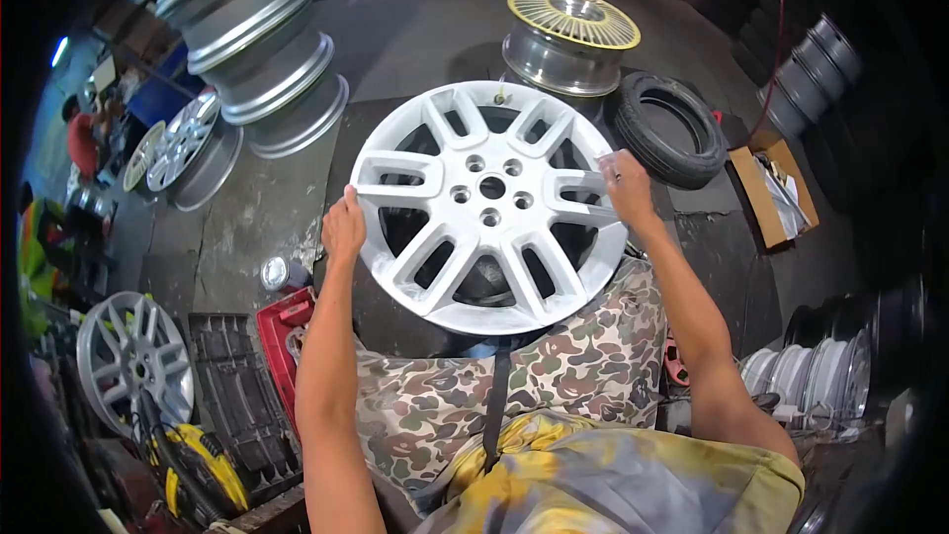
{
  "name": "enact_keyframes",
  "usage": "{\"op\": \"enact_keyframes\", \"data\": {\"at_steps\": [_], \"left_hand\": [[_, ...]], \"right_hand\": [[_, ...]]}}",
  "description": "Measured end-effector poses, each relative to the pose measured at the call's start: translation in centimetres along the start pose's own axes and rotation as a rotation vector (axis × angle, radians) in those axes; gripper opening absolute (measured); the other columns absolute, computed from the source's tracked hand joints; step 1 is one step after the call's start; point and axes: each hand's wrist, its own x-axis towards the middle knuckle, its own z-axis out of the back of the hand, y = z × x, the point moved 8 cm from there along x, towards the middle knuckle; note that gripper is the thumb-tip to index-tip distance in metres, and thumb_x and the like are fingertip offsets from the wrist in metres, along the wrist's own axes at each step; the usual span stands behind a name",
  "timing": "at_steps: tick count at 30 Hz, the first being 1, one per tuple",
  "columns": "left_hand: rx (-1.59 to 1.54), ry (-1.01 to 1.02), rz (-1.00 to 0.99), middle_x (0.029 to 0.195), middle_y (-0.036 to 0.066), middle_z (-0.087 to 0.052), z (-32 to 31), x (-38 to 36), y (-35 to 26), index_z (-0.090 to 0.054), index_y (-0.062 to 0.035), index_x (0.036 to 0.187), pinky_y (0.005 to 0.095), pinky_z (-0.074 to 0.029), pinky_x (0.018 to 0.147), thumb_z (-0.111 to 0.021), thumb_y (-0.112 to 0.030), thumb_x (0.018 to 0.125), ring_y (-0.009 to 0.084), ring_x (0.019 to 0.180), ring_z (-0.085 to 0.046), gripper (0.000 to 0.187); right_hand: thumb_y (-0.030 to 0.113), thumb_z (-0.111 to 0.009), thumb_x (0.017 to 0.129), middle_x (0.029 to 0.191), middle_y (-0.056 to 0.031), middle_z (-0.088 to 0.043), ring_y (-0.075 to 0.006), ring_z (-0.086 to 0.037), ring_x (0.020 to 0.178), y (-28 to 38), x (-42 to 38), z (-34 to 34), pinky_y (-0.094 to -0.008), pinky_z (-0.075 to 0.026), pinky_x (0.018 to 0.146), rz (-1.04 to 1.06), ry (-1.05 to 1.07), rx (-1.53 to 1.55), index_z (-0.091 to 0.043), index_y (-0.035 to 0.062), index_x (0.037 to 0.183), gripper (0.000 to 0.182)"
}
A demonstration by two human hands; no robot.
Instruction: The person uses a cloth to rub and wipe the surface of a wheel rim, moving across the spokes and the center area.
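Observation:
A large white wheel rim (507,178) with paired spokes lies face up in front of my lap. My left hand (344,225) grips the rim's left edge, with the fingers closed on it. At the right side of the rim, my right hand (627,188) is closed over the ends of the spokes, holding a small pale piece too indistinct to name. Camouflage cloth (593,346) covers my legs below the rim.
Silver rims (267,59) are stacked at upper left. A yellow-faced rim (573,20) and a tire (670,129) stand ahead, beside an open cardboard box (771,193). A red tray (282,326) and jar (277,274) are at left. Another person (82,138) is at far left.

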Motion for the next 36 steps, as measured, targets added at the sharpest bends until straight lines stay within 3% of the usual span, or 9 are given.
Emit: {"op": "enact_keyframes", "data": {"at_steps": [9,11,12,14,19,28,31,34,36], "left_hand": [[0.242,0.361,-0.013,0.102,0.036,-0.069,-2.2,-5.9,5.1,-0.071,0.0098,0.101,0.0554,-0.049,0.093,-0.035,-0.062,0.103,0.0495,0.100,-0.068,0.081],[-0.444,0.423,0.410,0.080,0.028,-0.069,-3.2,-10.2,5.8,-0.068,0.0152,0.086,0.0501,-0.053,0.069,-0.036,-0.065,0.104,0.0402,0.071,-0.070,0.088],[-0.443,0.421,0.414,0.080,0.028,-0.069,-3.2,-10.9,5.2,-0.068,0.0152,0.086,0.0501,-0.053,0.069,-0.036,-0.065,0.104,0.0402,0.071,-0.070,0.088],[-0.271,0.230,0.257,0.079,0.027,-0.067,-1.3,-10.4,3.7,-0.068,0.0129,0.086,0.0509,-0.050,0.086,-0.043,-0.056,0.104,0.0325,0.079,-0.067,0.075],[-0.078,0.144,0.125,0.096,0.037,-0.068,-2.1,-6.6,5.5,-0.072,0.0111,0.089,0.0538,-0.049,0.089,-0.040,-0.059,0.102,0.0526,0.101,-0.066,0.078],[0.012,0.139,0.140,0.109,0.033,-0.069,-0.3,2.6,4.7,-0.077,0.0015,0.098,0.0538,-0.048,0.095,-0.040,-0.067,0.099,0.0508,0.108,-0.064,0.078],[0.097,0.063,0.038,0.105,0.031,-0.070,1.0,2.6,3.6,-0.074,0.0006,0.099,0.0555,-0.049,0.092,-0.045,-0.062,0.100,0.0518,0.104,-0.065,0.069],[0.072,-0.138,0.030,0.101,0.027,-0.071,2.4,2.4,1.2,-0.070,0.0011,0.096,0.0563,-0.048,0.089,-0.057,-0.049,0.100,0.0501,0.101,-0.064,0.052],[0.040,-0.462,-0.349,0.097,0.020,-0.067,3.5,1.7,-2.8,-0.065,-0.0029,0.098,0.0543,-0.047,0.084,-0.065,-0.033,0.096,0.0456,0.095,-0.062,0.030]], "right_hand": [[0.016,-0.065,0.094,0.089,-0.0208,-0.071,-0.0426,-0.069,0.085,-0.2,0.5,-2.7,-0.0530,-0.051,0.076,-0.007,0.100,0.059,-0.064,0.0012,0.091,0.015],[0.018,-0.065,0.094,0.089,-0.0210,-0.072,-0.0426,-0.069,0.085,0.1,0.8,-3.3,-0.0526,-0.052,0.077,-0.099,0.122,0.025,-0.064,0.0012,0.092,0.017],[0.020,-0.065,0.095,0.089,-0.0213,-0.072,-0.0426,-0.069,0.086,-0.2,0.8,-3.9,-0.0521,-0.053,0.078,-0.179,0.150,-0.014,-0.064,0.0013,0.092,0.019],[0.023,-0.064,0.096,0.090,-0.0218,-0.073,-0.0430,-0.070,0.087,0.4,0.9,-4.0,-0.0521,-0.053,0.080,-0.179,0.149,-0.039,-0.065,0.0011,0.093,0.022],[0.028,-0.063,0.097,0.093,-0.0232,-0.073,-0.0445,-0.070,0.089,1.1,0.3,-3.9,-0.0544,-0.053,0.081,-0.242,0.174,-0.117,-0.067,0.0011,0.097,0.027],[0.016,-0.067,0.092,0.096,-0.0183,-0.072,-0.0404,-0.068,0.093,7.3,-7.3,0.5,-0.0498,-0.053,0.083,-0.342,0.165,-0.074,-0.074,0.0074,0.103,0.016],[0.009,-0.069,0.089,0.087,-0.0124,-0.058,-0.0320,-0.059,0.089,9.5,-7.3,3.0,-0.0444,-0.051,0.081,-0.003,0.158,-0.177,-0.077,0.0075,0.105,0.017],[0.008,-0.069,0.089,0.088,-0.0121,-0.058,-0.0324,-0.059,0.087,6.6,-6.9,3.7,-0.0446,-0.051,0.080,0.070,0.283,-0.331,-0.076,0.0052,0.104,0.017],[0.010,-0.066,0.091,0.088,-0.0128,-0.058,-0.0324,-0.059,0.089,5.0,-5.6,3.2,-0.0447,-0.050,0.080,0.102,0.313,-0.278,-0.075,0.0031,0.104,0.018]]}}
